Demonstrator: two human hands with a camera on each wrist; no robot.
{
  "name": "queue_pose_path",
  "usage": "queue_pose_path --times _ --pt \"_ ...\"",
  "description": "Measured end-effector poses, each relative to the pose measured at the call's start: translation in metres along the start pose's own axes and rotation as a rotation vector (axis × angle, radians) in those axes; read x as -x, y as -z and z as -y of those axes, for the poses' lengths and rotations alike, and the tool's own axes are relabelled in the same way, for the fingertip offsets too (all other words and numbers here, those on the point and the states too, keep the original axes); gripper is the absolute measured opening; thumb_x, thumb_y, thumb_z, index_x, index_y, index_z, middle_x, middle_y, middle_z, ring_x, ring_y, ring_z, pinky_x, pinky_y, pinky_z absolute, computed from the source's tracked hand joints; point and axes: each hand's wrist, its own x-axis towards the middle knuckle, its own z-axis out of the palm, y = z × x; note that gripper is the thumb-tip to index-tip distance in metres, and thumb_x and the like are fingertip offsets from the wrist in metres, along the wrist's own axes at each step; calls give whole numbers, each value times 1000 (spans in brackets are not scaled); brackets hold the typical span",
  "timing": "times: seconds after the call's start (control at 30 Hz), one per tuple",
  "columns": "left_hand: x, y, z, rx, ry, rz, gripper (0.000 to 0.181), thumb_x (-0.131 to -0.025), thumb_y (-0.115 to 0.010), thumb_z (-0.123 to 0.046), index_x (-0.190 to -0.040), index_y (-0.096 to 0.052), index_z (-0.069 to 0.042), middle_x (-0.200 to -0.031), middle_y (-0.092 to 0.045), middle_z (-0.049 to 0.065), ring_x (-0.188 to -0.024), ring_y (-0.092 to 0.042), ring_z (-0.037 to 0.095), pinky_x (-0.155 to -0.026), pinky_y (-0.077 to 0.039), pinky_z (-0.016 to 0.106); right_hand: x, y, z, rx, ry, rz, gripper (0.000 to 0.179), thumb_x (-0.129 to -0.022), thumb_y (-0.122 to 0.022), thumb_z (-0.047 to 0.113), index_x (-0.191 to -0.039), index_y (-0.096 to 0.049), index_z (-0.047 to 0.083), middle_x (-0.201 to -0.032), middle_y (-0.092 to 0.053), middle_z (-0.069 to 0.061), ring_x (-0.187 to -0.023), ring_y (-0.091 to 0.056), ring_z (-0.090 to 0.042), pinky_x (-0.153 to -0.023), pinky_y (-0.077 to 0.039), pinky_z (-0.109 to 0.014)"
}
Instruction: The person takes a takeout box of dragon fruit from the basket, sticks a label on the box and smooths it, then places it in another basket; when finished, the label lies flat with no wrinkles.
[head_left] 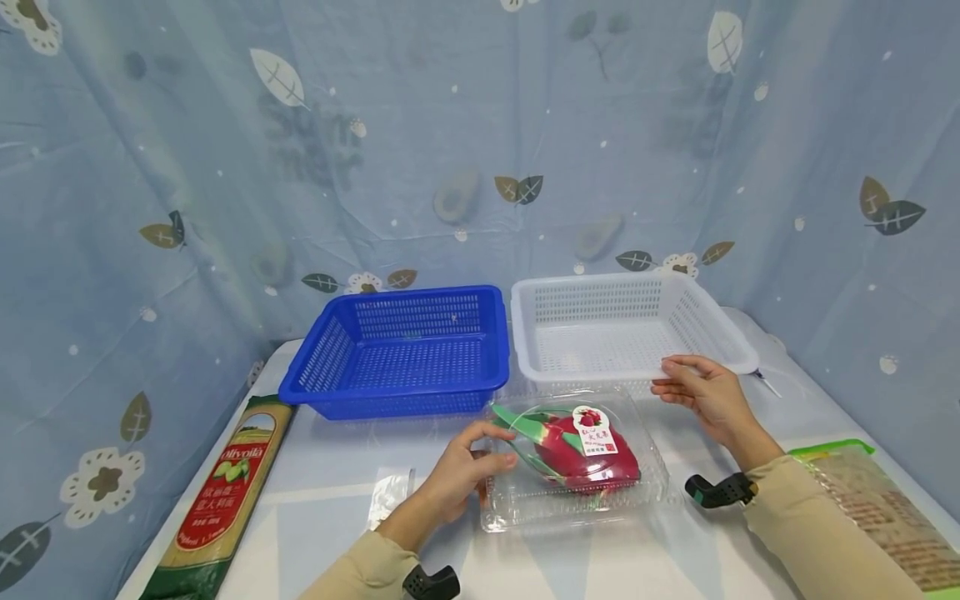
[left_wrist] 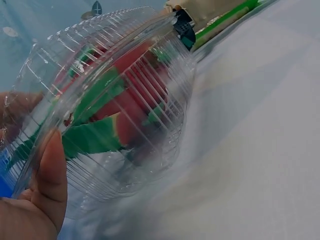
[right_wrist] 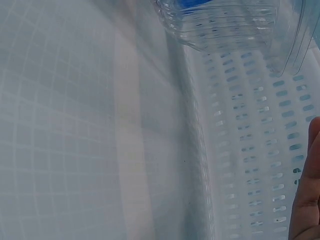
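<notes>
A clear plastic clamshell box [head_left: 498, 508] holds a red dragon fruit [head_left: 562, 454] with green leafy tips, and a white label [head_left: 594, 430] shows above the fruit. My left hand [head_left: 462, 471] pinches the box at its left side; the left wrist view shows the thumb [left_wrist: 52, 167] against its ridged wall, with the box tilted in that view. Beyond the box's right side, my right hand [head_left: 701, 400] has loosely bent fingers and holds nothing. Its fingertips are right at the front rim of the white basket [head_left: 637, 373]. Only part of that hand [right_wrist: 307, 200] shows in the right wrist view.
A blue basket [head_left: 393, 404] stands behind the box, left of the white one. Along the left edge lies a long pasta packet [head_left: 225, 492]. A green-topped bag [head_left: 885, 517] lies by the right forearm. A small clear wrapper [head_left: 391, 493] is near the left wrist.
</notes>
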Motion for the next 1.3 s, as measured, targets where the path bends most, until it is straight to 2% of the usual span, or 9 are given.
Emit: queue_pose_path --times 0.13,0.23,0.53,0.77,0.93,1.03,1.1,1.2,1.3 --pt "4 -2 -1 40 -35 0 21 -85 -72 -11 -98 -57 -8 -80 -59 -5 -48 -44 3 -37 -39 19 -1 -1 0 14 4 -3 14 -97 -60 8 -101 -72 16 -83 -78 -1 -74 -75 -13 -66 -60 -25" --pt "8 -3 -1 73 -50 -2 19 -85 -70 -9 -89 -54 -17 -77 -58 -6 -45 -43 1 -36 -38 18 -1 -1 0 24 -3 -1 15 -97 -60 9 -100 -72 18 -83 -78 -1 -74 -75 -13 -66 -60 -25" --pt "20 -4 -2 152 -56 -74 22 -85 -67 -5 -82 -54 -22 -73 -55 -6 -41 -40 -1 -33 -34 15 0 0 0 22 -20 -11 14 -97 -60 9 -100 -72 18 -82 -77 -1 -75 -75 -13 -67 -60 -25" --pt "33 -4 -8 205 -93 -129 24 -84 -67 -2 -80 -56 -24 -83 -50 -6 -47 -38 -3 -37 -33 12 0 0 1 41 -27 -28 12 -96 -62 12 -100 -72 19 -82 -77 1 -74 -75 -13 -66 -60 -25" --pt "43 -6 -21 206 -116 -170 25 -81 -66 0 -78 -55 -23 -97 -47 -3 -53 -39 -2 -42 -31 12 -1 0 1 54 -24 -34 12 -96 -63 12 -98 -72 21 -81 -77 1 -74 -75 -12 -66 -60 -25" --pt "48 -5 -31 205 -127 -163 26 -82 -65 -1 -78 -55 -24 -105 -44 -1 -52 -39 -2 -42 -32 11 -1 -1 2 53 -26 -34 12 -96 -63 12 -98 -72 21 -81 -77 1 -74 -75 -12 -66 -60 -25" --pt "49 -3 -38 202 -141 -148 25 -84 -64 -1 -79 -54 -24 -101 -47 -2 -48 -38 -2 -39 -32 10 -1 0 3 49 -32 -34 13 -96 -63 12 -97 -72 21 -81 -77 1 -74 -75 -12 -66 -60 -25" --pt "49 2 -49 202 -166 -128 24 -88 -61 -2 -80 -54 -24 -81 -51 -8 -43 -37 -3 -37 -31 11 -2 1 2 43 -41 -33 13 -96 -63 12 -97 -72 21 -81 -77 1 -74 -75 -12 -66 -60 -25" --pt "46 8 -60 204 -199 -147 24 -89 -61 -2 -81 -54 -24 -65 -49 -12 -41 -37 -3 -36 -31 12 -1 0 1 29 -35 -22 14 -96 -62 11 -97 -73 20 -81 -77 0 -74 -75 -13 -67 -60 -25"
